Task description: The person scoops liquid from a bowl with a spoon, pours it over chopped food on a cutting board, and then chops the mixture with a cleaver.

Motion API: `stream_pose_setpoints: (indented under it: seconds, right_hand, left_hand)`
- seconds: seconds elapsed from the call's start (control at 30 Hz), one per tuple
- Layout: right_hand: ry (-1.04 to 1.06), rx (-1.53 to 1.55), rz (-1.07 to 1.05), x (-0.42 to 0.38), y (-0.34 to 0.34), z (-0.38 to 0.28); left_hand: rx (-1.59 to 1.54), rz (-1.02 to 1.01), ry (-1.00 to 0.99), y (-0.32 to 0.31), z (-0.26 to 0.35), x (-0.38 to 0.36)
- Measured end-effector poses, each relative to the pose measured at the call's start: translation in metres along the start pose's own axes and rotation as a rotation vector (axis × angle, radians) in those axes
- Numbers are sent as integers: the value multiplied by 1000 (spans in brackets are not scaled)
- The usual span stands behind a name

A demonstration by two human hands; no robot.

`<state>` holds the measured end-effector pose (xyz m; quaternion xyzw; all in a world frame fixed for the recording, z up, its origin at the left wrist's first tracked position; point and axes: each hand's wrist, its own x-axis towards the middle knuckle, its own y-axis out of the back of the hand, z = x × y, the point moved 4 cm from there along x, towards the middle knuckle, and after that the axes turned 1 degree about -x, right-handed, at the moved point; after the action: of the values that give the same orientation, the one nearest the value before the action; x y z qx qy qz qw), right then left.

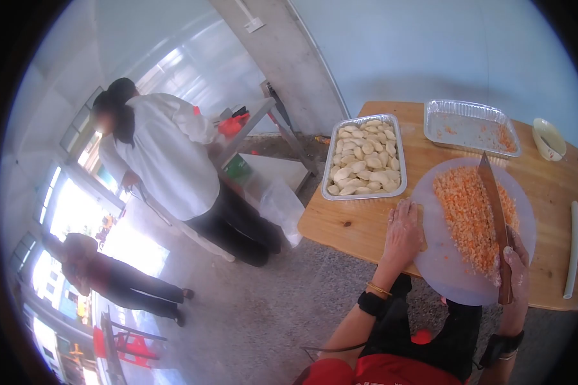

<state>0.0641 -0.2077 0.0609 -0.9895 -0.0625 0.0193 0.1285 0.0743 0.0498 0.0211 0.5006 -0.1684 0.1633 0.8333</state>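
My right hand (516, 262) is closed around a long kitchen knife (494, 200), its blade lying across finely chopped orange and white filling (464, 212). The filling is heaped on a round, whitish cutting board (437, 273) that overhangs the table's near edge. Flour-dusted, my left hand (402, 232) lies flat with fingers stretched out at the board's left side. Beside its fingers shows a thin tan edge whose kind I cannot make out. Just beyond that hand stands a foil tray (367, 196) full of uncooked dumplings (365, 157).
A second foil tray (470, 136) with scraps of filling and a small white bowl (549, 139) stand at the back of the wooden table (340, 221). A pale rolling pin (571, 250) lies at right. Two people (167, 154) stand to the left, near a metal-legged table (253, 125).
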Motion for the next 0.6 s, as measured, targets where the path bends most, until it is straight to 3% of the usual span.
stream_pose_setpoints:
  seconds: [0.6]
  right_hand:
    - [61,-18,-5,1,-2,0]
  left_hand:
    - [14,25,-22,0,2,0]
